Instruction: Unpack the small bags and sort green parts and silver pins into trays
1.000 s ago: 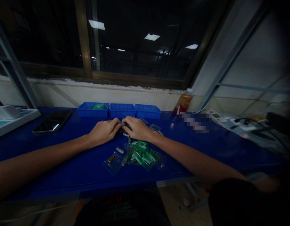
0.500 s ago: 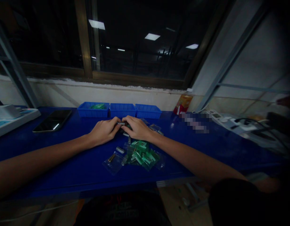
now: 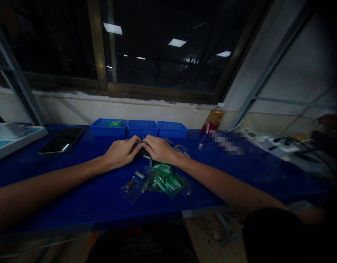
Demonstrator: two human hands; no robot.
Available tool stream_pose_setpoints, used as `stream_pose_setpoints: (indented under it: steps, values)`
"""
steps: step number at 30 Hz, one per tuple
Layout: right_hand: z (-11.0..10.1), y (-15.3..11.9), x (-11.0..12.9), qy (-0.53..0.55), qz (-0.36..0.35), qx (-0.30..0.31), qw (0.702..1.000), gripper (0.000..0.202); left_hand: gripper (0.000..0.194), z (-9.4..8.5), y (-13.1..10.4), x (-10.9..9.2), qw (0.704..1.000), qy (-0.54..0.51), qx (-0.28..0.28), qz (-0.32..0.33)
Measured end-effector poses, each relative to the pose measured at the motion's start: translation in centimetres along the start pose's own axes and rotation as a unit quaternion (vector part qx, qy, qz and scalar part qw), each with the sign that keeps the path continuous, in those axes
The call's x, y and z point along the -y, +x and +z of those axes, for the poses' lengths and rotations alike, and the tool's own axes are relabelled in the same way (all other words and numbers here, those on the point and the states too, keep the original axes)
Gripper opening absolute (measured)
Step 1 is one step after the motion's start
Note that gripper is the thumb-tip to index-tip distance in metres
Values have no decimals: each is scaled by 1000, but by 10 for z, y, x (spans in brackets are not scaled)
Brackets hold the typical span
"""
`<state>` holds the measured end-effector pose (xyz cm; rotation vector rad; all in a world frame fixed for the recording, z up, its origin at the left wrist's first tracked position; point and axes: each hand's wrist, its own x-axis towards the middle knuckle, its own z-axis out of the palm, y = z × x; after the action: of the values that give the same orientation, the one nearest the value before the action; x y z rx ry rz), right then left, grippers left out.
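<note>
Head view: little has shifted over the last second, and the change sits at the fingertips. The metal piece (image 3: 141,144) between the two hands now shows a brighter, paler face, and the dark patch by the right thumb is harder to make out — the piece seems to have been turned slightly, though it is too small to be sure. The left hand (image 3: 121,150) pinches its left end between thumb and forefinger; the right hand (image 3: 160,149) appears to grip the other end, its fingertips partly hidden.

Both hands keep their place above the tabletop (image 3: 86,186), nearly meeting. The green pile (image 3: 167,179) lies unchanged just nearer the body than the right hand, with a loose piece (image 3: 140,174) and a clear bag (image 3: 132,193) of brass-coloured pins to its left, nearer the body than the left hand. Beyond the hands, the left bin (image 3: 108,131) holds green items as it did; the middle bin (image 3: 143,128) and right bin (image 3: 172,129) stand beside it. So the work, as far as one can judge, remains fine handling of one piece — nothing else looks moved.
</note>
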<state>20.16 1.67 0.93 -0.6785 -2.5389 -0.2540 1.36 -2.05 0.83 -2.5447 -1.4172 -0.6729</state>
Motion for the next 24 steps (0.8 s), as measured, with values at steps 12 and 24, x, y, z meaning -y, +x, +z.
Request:
stream_pose_setpoints:
  steps: [12, 24]
  values:
    - [-1, -1, 1, 35, 12, -7, 999, 18, 28, 0, -1, 0, 1000, 10, 2, -8]
    - [-1, 0, 0, 1, -2, 4, 1000, 14, 31, 0, 0, -1, 1000, 3, 7, -9]
